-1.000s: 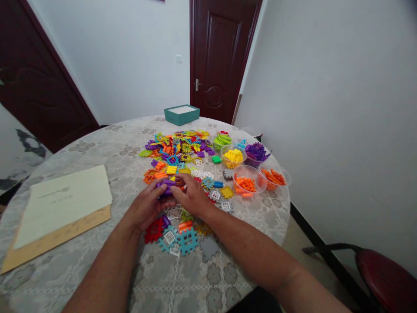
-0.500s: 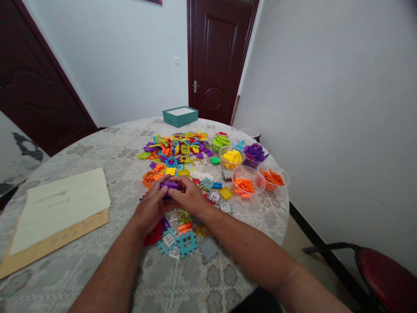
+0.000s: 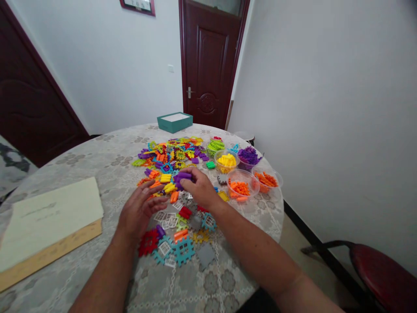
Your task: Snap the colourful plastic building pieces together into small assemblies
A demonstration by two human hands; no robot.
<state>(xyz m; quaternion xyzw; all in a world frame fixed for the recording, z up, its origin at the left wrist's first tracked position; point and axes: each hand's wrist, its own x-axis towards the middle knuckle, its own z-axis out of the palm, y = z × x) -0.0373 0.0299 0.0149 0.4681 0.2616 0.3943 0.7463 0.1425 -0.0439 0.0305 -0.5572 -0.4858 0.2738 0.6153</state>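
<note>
Several purple tube-shaped building pieces are pinched between the thumb and fingers of my right hand, over the near part of a colourful heap. My left hand hovers just left of the loose pieces, fingers spread and holding nothing. Close to its fingertips lie yellow tube pieces and an orange piece. Below the hands are a red piece, white window-shaped pieces, turquoise notched squares, a red notched square and a grey square.
Clear bowls hold orange, yellow, green and purple pieces on the right. A mixed pile lies farther back, before a green box. Paper sheets lie at left. A red chair stands at right.
My hands have come apart: the left moved left and opened, while the right moved slightly right with the purple pieces. The camera view has tilted up a little.
</note>
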